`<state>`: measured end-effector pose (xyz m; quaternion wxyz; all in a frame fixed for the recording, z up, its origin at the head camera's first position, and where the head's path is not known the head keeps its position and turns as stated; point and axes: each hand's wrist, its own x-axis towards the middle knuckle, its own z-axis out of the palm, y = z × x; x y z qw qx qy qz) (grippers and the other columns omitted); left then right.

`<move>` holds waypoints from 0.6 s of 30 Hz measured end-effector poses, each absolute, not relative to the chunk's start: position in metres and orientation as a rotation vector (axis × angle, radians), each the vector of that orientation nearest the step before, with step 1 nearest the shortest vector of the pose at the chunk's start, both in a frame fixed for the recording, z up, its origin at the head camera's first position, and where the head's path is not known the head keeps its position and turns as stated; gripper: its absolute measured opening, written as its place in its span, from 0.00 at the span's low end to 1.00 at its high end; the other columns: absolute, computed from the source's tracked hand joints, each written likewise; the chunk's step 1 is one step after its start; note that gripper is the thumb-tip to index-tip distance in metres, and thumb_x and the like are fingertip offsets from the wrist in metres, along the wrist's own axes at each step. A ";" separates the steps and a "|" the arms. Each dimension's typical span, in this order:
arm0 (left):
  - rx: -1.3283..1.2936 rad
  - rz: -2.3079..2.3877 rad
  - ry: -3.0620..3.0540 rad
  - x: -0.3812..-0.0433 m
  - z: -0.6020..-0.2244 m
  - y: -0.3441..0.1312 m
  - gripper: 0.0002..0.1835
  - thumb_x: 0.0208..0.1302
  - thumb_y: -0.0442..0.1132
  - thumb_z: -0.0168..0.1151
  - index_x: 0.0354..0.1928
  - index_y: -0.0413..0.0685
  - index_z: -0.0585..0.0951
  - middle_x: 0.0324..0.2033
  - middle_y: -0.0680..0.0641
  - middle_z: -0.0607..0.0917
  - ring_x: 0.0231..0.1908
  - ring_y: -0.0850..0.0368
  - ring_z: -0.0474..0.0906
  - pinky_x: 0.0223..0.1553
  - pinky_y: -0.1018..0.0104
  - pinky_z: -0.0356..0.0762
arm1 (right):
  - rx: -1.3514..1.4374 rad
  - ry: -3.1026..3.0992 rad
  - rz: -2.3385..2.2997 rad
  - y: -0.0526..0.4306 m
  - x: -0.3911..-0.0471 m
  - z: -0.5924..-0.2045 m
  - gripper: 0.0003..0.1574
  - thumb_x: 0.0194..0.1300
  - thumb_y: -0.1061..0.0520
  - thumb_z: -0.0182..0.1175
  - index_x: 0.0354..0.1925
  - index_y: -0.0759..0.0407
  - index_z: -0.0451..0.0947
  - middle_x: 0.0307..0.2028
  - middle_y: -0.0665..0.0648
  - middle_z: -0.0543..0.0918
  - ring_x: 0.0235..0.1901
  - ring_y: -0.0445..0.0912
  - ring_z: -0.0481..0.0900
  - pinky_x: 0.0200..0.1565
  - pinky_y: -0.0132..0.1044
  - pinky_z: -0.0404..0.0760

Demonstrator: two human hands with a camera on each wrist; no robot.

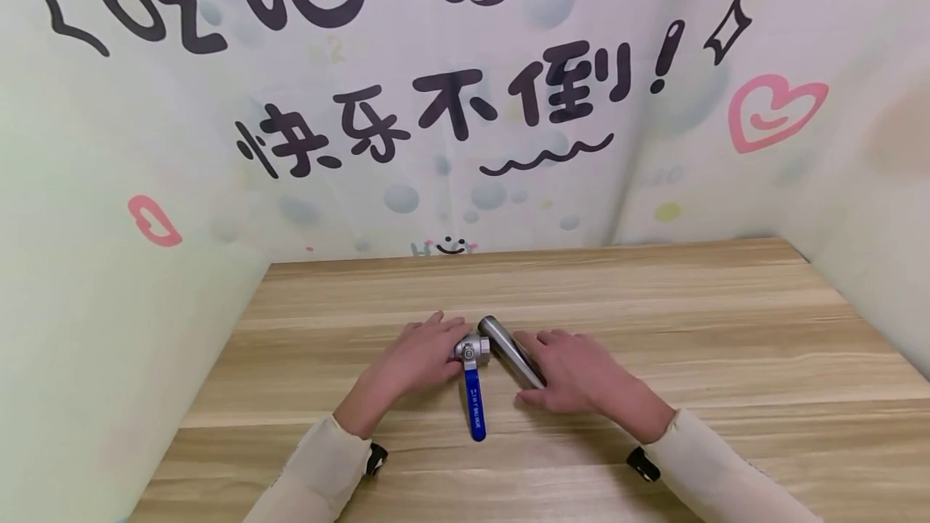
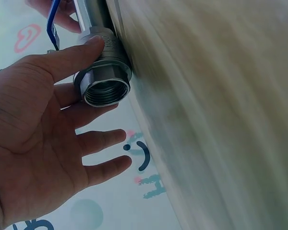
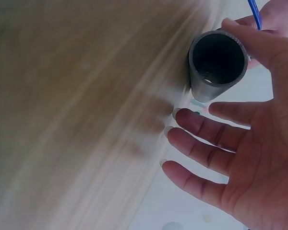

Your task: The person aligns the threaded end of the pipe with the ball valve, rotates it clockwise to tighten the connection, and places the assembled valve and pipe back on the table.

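Note:
A steel ball valve [image 1: 468,349] with a long blue lever handle [image 1: 475,406] lies on the wooden table. My left hand [image 1: 425,353] is at its left end. The left wrist view shows the left thumb [image 2: 81,55] across the valve body, with the index and middle fingers passing behind; the other fingers are spread. Threads show inside the valve's open end [image 2: 106,91]. Just right of the valve lies a steel pipe [image 1: 508,352], slanted. My right hand [image 1: 577,370] is beside its near end, thumb and fingers spread on either side, fingers [image 3: 201,148] nearly straight.
The wood-grain tabletop [image 1: 654,305] extends around both hands. Behind it hangs a printed white backdrop [image 1: 436,208] with black lettering, and pale walls [image 1: 87,305] flank the table. A black strap [image 1: 375,458] shows at the left sleeve.

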<state>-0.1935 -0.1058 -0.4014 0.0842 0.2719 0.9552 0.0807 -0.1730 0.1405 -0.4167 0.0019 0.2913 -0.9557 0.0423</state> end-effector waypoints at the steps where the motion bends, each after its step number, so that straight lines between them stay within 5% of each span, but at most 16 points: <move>1: 0.812 0.238 2.850 -0.194 -0.401 -0.105 0.29 0.67 0.45 0.61 0.69 0.50 0.69 0.68 0.46 0.70 0.69 0.36 0.59 0.64 0.38 0.60 | 0.920 -2.997 0.135 0.141 -0.173 -0.416 0.52 0.51 0.28 0.66 0.66 0.53 0.67 0.39 0.53 0.81 0.35 0.46 0.76 0.33 0.44 0.76; 8: 0.821 0.266 2.846 -0.194 -0.402 -0.104 0.27 0.68 0.43 0.60 0.68 0.50 0.70 0.64 0.47 0.75 0.67 0.40 0.64 0.63 0.39 0.62 | 0.941 -2.988 0.140 0.141 -0.174 -0.417 0.50 0.51 0.32 0.68 0.65 0.53 0.67 0.33 0.49 0.79 0.29 0.42 0.74 0.27 0.39 0.73; 14: 0.929 0.251 2.879 -0.195 -0.406 -0.103 0.23 0.66 0.37 0.60 0.63 0.47 0.74 0.48 0.49 0.82 0.48 0.55 0.75 0.53 0.52 0.74 | 0.942 -2.994 0.175 0.141 -0.173 -0.418 0.43 0.52 0.38 0.69 0.61 0.53 0.67 0.22 0.46 0.73 0.21 0.40 0.69 0.21 0.37 0.68; 18: 0.940 0.295 2.870 -0.196 -0.406 -0.102 0.20 0.66 0.34 0.60 0.60 0.45 0.76 0.46 0.48 0.82 0.44 0.57 0.76 0.49 0.58 0.76 | 0.941 -2.992 0.198 0.141 -0.174 -0.417 0.37 0.54 0.46 0.68 0.59 0.55 0.68 0.23 0.48 0.75 0.21 0.42 0.70 0.21 0.39 0.69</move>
